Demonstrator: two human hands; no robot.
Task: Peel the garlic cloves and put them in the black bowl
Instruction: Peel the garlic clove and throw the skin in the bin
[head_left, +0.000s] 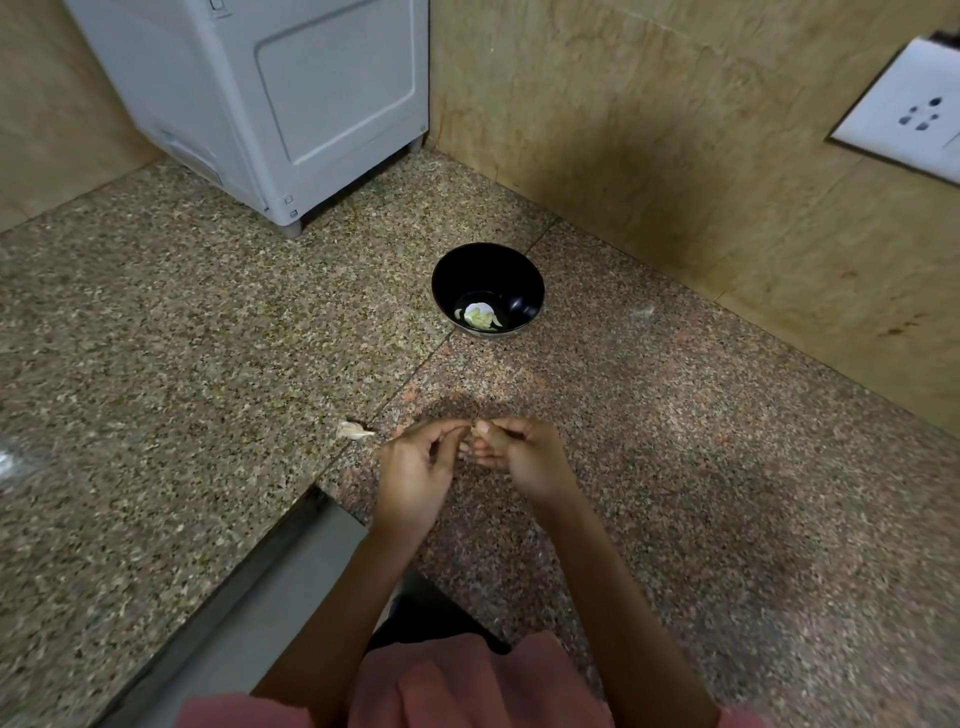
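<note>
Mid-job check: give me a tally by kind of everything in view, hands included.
Black bowl: 1 (peeled garlic inside, too blurred to count)
Garlic piece on the counter: 1
Hands: 2 (left hand, right hand, pinching what is probably a garlic clove, hidden between them)
White appliance: 1
Wall socket: 1
Total: 6

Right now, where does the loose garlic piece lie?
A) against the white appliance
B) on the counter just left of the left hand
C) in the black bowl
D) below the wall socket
B: the garlic piece lies on the counter beside the left hand, which with the right hand pinches a clove, well short of the black bowl.
</note>
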